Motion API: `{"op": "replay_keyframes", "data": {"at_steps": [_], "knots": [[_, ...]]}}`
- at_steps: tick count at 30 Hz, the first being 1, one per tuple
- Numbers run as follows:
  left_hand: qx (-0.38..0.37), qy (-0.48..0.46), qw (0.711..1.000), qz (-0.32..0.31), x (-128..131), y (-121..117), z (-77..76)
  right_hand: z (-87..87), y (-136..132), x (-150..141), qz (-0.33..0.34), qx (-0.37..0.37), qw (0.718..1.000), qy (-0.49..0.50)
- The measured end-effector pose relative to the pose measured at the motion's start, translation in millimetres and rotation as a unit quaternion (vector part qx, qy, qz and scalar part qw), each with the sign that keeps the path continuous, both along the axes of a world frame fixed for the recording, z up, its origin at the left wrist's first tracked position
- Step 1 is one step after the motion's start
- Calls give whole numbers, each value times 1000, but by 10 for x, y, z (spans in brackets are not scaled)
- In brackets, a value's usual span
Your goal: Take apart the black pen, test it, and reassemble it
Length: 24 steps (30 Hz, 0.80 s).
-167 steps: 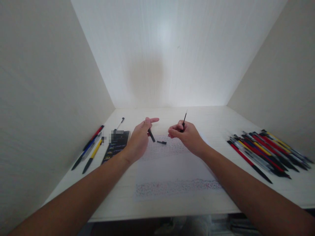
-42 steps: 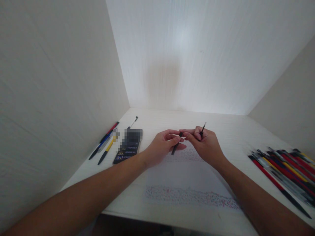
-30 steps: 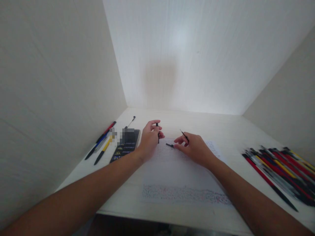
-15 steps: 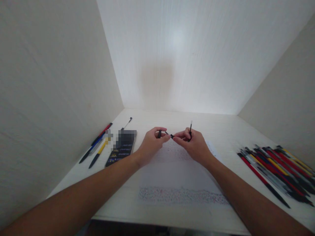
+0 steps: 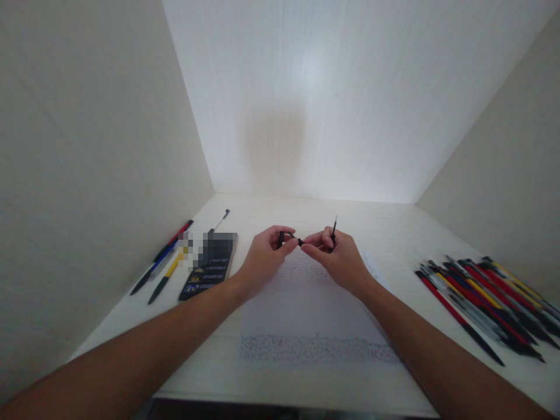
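My left hand (image 5: 268,254) is closed on a black pen part (image 5: 280,238), which stands up between fingers and thumb. A thin dark piece (image 5: 291,235) also shows at its fingertips. My right hand (image 5: 335,256) pinches a small black pen piece (image 5: 300,241) between thumb and forefinger. That piece meets the thin dark one, or nearly so; I cannot tell if they are joined. A slim pen refill (image 5: 335,226) with a pale upper end sticks up from the curled fingers of my right hand. Below both hands lies a sheet of paper (image 5: 306,312) covered partly with small marks.
Left of my hands lie a phone (image 5: 221,269), partly pixelated, a yellow pen (image 5: 172,267) and a few red and blue pens (image 5: 164,256). Many red, yellow and grey pens (image 5: 485,303) lie in a row at right. White panels (image 5: 280,105) enclose the desk.
The fingertips of my two hands have drawn slightly closer, and the small black piece now meets or nearly meets the thin dark one. The whole view has shifted a little.
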<state>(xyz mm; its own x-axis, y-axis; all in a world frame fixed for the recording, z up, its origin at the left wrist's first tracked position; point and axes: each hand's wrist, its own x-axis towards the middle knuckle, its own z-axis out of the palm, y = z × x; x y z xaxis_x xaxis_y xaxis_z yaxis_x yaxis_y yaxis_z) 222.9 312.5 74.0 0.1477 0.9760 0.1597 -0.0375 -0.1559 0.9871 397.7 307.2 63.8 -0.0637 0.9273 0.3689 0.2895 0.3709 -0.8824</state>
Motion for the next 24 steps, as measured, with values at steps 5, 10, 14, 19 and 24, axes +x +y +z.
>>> {"op": "replay_keyframes", "data": {"at_steps": [5, 10, 14, 19, 24], "knots": [[-4, 2, 1000, 1, -5, 8, -17, 3, -2, -8, 18, -4, 1000, -6], [36, 30, 999, 19, -12, 9, -20, 12, 12, 0, 17, -24, 999, -22], [94, 86, 992, 19, -41, 25, -30, 40, 2, 30, 31, -44, 997, -54], [186, 175, 967, 26, -123, 69, -47, 73, -18, 77, 46, 23, 983, -178], [258, 273, 927, 18, -217, 159, -60, 108, -13, 97, 37, 66, 944, -322]]}}
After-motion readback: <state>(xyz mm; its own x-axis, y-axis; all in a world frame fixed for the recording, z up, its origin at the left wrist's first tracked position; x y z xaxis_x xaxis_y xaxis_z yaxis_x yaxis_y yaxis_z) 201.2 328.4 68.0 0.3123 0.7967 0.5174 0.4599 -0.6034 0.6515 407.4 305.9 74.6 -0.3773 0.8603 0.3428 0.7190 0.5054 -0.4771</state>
